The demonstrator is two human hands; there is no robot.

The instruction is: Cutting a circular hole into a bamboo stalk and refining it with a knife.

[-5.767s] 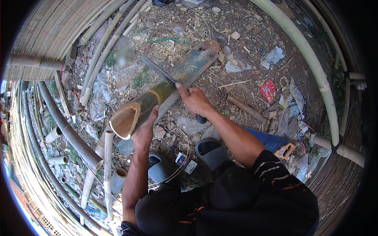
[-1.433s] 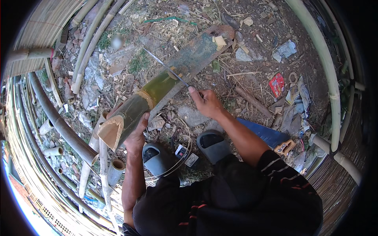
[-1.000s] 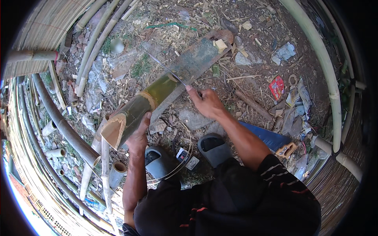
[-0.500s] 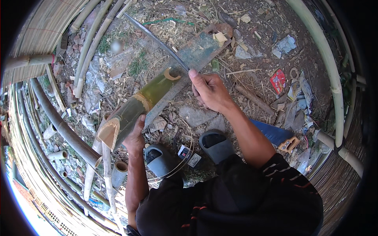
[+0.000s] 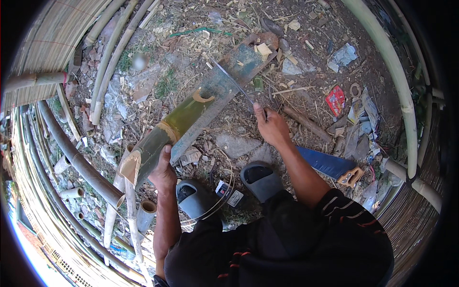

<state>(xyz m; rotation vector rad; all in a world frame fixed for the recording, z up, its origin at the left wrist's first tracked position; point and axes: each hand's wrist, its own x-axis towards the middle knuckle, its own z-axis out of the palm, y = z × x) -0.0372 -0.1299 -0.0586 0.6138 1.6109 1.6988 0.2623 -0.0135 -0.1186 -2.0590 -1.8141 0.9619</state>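
A thick green bamboo section lies slantwise along a worn wooden plank. Its near end is cut on a slant with a pale rim, and its far end has a curved, pale-edged cut. My left hand grips the bamboo by its near end, thumb on top and fingers hidden beneath. In my right hand is a long-bladed knife, its handle covered by my closed fingers. The blade points up and left, over the plank beyond the bamboo's far end. I cannot tell whether it touches the plank.
A blue handsaw with a wooden handle lies right of my sandals. Bamboo poles stand and lean at left, and a long pole curves along the right. Wood chips, a red wrapper and plastic scraps litter the ground.
My right hand has moved right and slightly down toward me, bringing the knife with it. The blade's tip has swung away from the upper left. My left hand stays on the bamboo.
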